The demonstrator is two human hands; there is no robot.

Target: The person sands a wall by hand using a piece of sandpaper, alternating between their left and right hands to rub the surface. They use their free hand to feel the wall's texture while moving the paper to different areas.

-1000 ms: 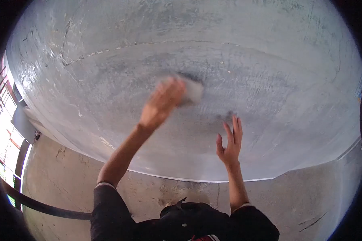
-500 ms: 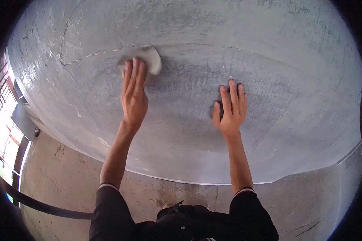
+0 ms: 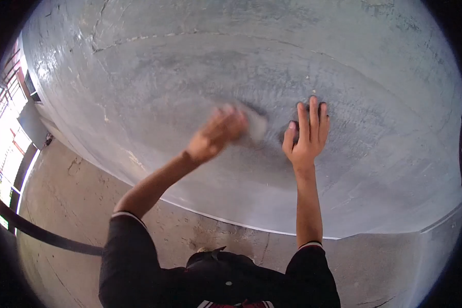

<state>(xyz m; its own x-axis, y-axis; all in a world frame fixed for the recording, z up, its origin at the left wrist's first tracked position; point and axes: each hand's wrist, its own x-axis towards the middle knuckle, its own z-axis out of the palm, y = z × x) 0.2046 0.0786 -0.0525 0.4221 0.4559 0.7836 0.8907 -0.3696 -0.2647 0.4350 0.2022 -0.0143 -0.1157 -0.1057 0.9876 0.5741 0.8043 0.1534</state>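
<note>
A large grey plastered wall [image 3: 154, 92] fills most of the head view, scuffed and darker across its middle. My left hand [image 3: 220, 131], smeared by motion, grips a pale flat sheet [image 3: 257, 126] against this surface. The sheet sticks out past the fingers on the right; its exact kind does not show. To the right, my right hand [image 3: 309, 131] rests on the wall with its fingers stretched upward and the thumb apart, holding nothing. Two small pale specks [image 3: 313, 91] sit just above its fingertips.
A raised, cracked seam [image 3: 190, 34] curves across the upper wall. Below the wall's bottom edge lies a stained concrete floor [image 3: 87, 190]. On the left is a bright barred window [image 3: 13, 118], with a dark curved bar [image 3: 51, 239] reaching toward my body.
My left hand has swept down and to the right with the pale sheet, closer to my right hand. The right hand stays against the wall while the view has shifted slightly.
</note>
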